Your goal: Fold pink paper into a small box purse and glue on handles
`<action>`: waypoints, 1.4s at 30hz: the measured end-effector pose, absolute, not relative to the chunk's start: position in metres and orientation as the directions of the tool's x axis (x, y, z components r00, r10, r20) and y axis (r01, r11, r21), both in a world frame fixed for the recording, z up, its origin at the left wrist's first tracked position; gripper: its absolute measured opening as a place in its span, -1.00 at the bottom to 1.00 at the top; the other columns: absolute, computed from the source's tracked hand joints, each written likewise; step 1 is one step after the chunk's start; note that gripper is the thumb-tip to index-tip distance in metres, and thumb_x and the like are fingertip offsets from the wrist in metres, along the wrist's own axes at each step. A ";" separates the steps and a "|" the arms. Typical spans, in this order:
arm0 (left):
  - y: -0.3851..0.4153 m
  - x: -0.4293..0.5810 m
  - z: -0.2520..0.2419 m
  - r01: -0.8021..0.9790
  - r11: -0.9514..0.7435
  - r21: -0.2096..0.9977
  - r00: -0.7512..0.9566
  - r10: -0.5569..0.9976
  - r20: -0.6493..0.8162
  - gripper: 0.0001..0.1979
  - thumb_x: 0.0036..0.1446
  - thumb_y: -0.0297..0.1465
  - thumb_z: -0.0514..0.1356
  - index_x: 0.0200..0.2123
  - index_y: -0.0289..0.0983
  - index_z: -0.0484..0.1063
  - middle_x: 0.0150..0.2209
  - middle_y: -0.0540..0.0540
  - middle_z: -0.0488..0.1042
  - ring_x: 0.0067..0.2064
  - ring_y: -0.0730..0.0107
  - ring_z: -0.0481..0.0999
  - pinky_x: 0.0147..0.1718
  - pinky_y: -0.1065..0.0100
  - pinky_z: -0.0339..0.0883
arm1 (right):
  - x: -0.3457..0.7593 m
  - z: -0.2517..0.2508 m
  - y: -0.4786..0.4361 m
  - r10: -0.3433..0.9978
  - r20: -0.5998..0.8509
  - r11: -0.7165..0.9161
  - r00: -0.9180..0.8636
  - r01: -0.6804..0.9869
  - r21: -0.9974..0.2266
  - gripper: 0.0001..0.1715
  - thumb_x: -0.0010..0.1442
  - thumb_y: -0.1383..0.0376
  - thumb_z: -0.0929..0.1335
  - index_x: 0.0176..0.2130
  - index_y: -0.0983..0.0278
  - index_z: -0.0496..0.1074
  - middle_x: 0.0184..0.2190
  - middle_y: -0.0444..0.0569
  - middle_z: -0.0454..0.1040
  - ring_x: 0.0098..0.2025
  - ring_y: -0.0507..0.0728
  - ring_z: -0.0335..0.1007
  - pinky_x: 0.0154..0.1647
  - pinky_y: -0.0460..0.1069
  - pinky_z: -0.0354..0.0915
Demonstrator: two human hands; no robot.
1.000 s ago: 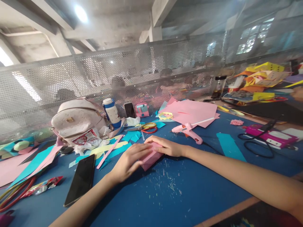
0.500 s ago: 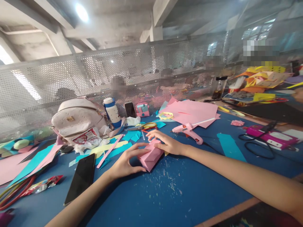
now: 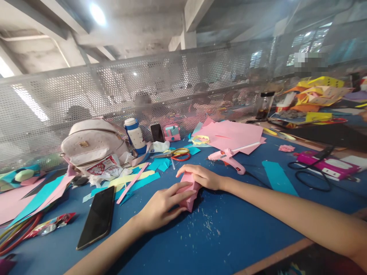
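A small folded pink paper box point(image 3: 188, 191) rests on the blue tabletop, partly covered by both hands. My left hand point(image 3: 166, 202) lies over its near left side, fingers reaching across the paper. At the far right side, my right hand point(image 3: 205, 177) curls around the box, its fingertips along the back edge. Both hands are closed on the paper. Beyond my right hand lies a pink glue gun point(image 3: 228, 158). Scissors point(image 3: 180, 153) with orange and yellow handles are behind the box.
To the left are a black phone point(image 3: 97, 217), paper strips point(image 3: 134, 183) and a pale backpack point(image 3: 91, 143). A water bottle point(image 3: 134, 135) stands at the back. Pink sheets point(image 3: 229, 133) lie behind the glue gun. A magenta power strip point(image 3: 327, 164) with a black cable sits right.
My left hand has shifted right and nearer, its fingers now lying across the box. The box has turned a little. My right hand has lowered slightly around the far end.
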State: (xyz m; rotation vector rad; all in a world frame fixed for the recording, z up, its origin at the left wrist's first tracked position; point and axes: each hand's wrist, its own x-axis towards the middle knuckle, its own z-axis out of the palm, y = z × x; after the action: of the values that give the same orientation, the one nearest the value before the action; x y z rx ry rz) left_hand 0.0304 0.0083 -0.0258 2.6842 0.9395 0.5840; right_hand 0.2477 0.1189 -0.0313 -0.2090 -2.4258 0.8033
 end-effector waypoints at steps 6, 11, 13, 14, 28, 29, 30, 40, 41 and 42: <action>0.006 0.036 -0.025 0.618 -0.757 0.214 0.686 0.652 0.323 -0.59 0.32 -0.31 0.05 0.22 -0.10 0.16 0.27 -0.16 0.23 0.01 0.20 0.48 -0.11 0.25 0.40 | 0.247 -0.032 0.118 0.329 0.462 0.801 -0.824 -0.016 -0.599 -0.58 0.28 0.39 0.12 0.04 0.30 0.36 0.02 0.08 0.42 0.09 0.17 0.30 0.16 0.14 0.18; 0.001 0.040 -0.021 0.707 -0.703 0.072 0.627 0.671 0.395 -0.61 0.26 -0.20 0.11 0.11 -0.20 0.25 0.21 -0.22 0.32 -0.13 0.15 0.52 -0.25 0.19 0.36 | 0.243 -0.027 0.109 0.389 0.456 0.718 -0.801 -0.046 -0.694 -0.60 0.32 0.36 0.12 0.06 0.30 0.34 0.03 0.06 0.41 0.12 0.16 0.29 0.19 0.13 0.16; 0.002 0.037 -0.018 0.707 -0.703 0.078 0.609 0.661 0.438 -0.69 0.26 -0.35 0.08 0.07 -0.19 0.29 0.18 -0.19 0.37 -0.13 0.18 0.51 -0.24 0.19 0.33 | 0.242 -0.025 0.108 0.406 0.447 0.681 -0.797 -0.063 -0.730 -0.62 0.34 0.34 0.14 0.07 0.28 0.34 0.03 0.05 0.41 0.12 0.16 0.29 0.19 0.13 0.16; 0.004 0.033 -0.016 0.694 -0.714 0.100 0.606 0.652 0.456 -0.68 0.24 -0.43 0.06 0.06 -0.18 0.30 0.17 -0.17 0.39 -0.11 0.19 0.50 -0.21 0.19 0.31 | 0.242 -0.025 0.108 0.409 0.442 0.669 -0.798 -0.066 -0.740 -0.63 0.35 0.33 0.14 0.07 0.27 0.34 0.03 0.04 0.41 0.11 0.16 0.29 0.19 0.13 0.17; 0.040 -0.008 -0.030 0.576 -0.757 0.308 0.598 0.647 0.473 -0.59 0.30 -0.46 0.05 0.17 -0.06 0.35 0.22 -0.09 0.36 0.14 0.18 0.37 0.10 0.10 0.21 | 0.241 -0.036 0.114 0.398 0.424 0.766 -0.814 0.040 -0.642 -0.51 0.42 0.15 0.16 0.27 0.17 0.20 0.27 0.04 0.23 0.31 0.15 0.10 0.33 0.18 0.01; 0.041 -0.009 -0.032 0.577 -0.755 0.312 0.597 0.650 0.470 -0.59 0.30 -0.45 0.06 0.18 -0.06 0.34 0.22 -0.09 0.35 0.15 0.18 0.38 0.10 0.11 0.21 | 0.241 -0.036 0.114 0.398 0.422 0.770 -0.815 0.047 -0.636 -0.50 0.42 0.15 0.15 0.28 0.17 0.19 0.27 0.04 0.22 0.31 0.15 0.10 0.33 0.17 0.03; 0.041 -0.009 -0.033 0.579 -0.752 0.316 0.594 0.654 0.468 -0.59 0.31 -0.45 0.06 0.19 -0.05 0.33 0.23 -0.09 0.34 0.15 0.19 0.38 0.10 0.12 0.22 | 0.241 -0.035 0.113 0.398 0.419 0.774 -0.816 0.052 -0.632 -0.49 0.42 0.14 0.14 0.29 0.17 0.18 0.28 0.03 0.22 0.31 0.15 0.11 0.32 0.15 0.04; 0.041 -0.008 -0.041 0.637 -0.686 0.352 0.500 0.715 0.489 -0.53 0.32 -0.39 0.07 0.27 -0.05 0.18 0.25 -0.12 0.31 0.21 0.18 0.33 0.17 0.08 0.19 | 0.243 -0.041 0.115 0.405 0.414 0.793 -0.815 0.088 -0.603 -0.45 0.42 0.13 0.15 0.33 0.14 0.08 0.31 0.00 0.16 0.34 0.16 0.02 0.35 0.16 -0.03; 0.042 -0.008 -0.042 0.635 -0.665 0.393 0.455 0.733 0.505 -0.51 0.30 -0.37 0.10 0.28 -0.06 0.18 0.23 -0.13 0.33 0.23 0.17 0.31 0.18 0.08 0.19 | 0.243 -0.041 0.115 0.405 0.417 0.796 -0.814 0.088 -0.600 -0.43 0.41 0.13 0.17 0.34 0.13 0.06 0.31 0.01 0.16 0.35 0.16 0.01 0.35 0.16 -0.03; 0.042 -0.008 -0.042 0.629 -0.647 0.430 0.413 0.747 0.521 -0.50 0.28 -0.35 0.14 0.27 -0.07 0.19 0.22 -0.14 0.34 0.23 0.17 0.31 0.19 0.08 0.19 | 0.243 -0.041 0.115 0.403 0.421 0.798 -0.813 0.086 -0.597 -0.41 0.40 0.13 0.19 0.35 0.12 0.04 0.31 0.01 0.16 0.35 0.17 0.01 0.34 0.16 -0.02</action>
State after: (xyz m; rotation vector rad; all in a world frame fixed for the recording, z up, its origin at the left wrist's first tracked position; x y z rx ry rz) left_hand -0.0079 0.0422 -0.0424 2.4962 1.2283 1.0517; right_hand 0.2432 0.1150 -0.0409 -0.3622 -2.4393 0.7740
